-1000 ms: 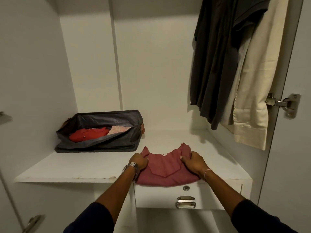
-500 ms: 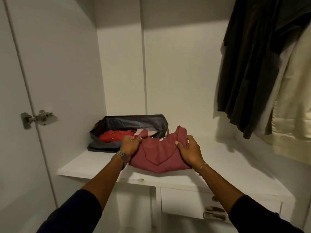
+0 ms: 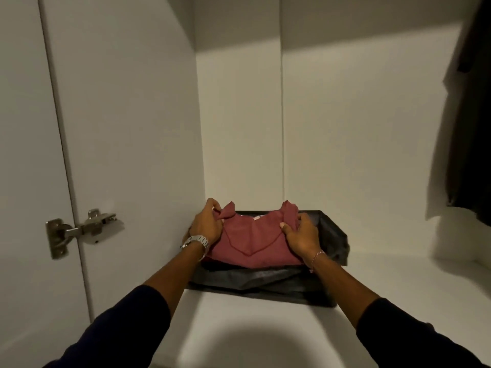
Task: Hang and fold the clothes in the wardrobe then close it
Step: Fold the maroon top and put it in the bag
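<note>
Now gripped at both ends by left hand (image 3: 206,225) and right hand (image 3: 300,236), folded maroon garment (image 3: 252,241) directly above dark fabric storage box (image 3: 333,235), long axis side to side.

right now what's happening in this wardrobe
A person is holding a folded dark red garment with both hands, the left hand gripping its left edge and the right hand its right edge. The garment sits over the open dark fabric storage box at the back left of the white shelf, apparently being put into it. Dark clothes hang at the right. The wardrobe door is open, its hinge in view.
</note>
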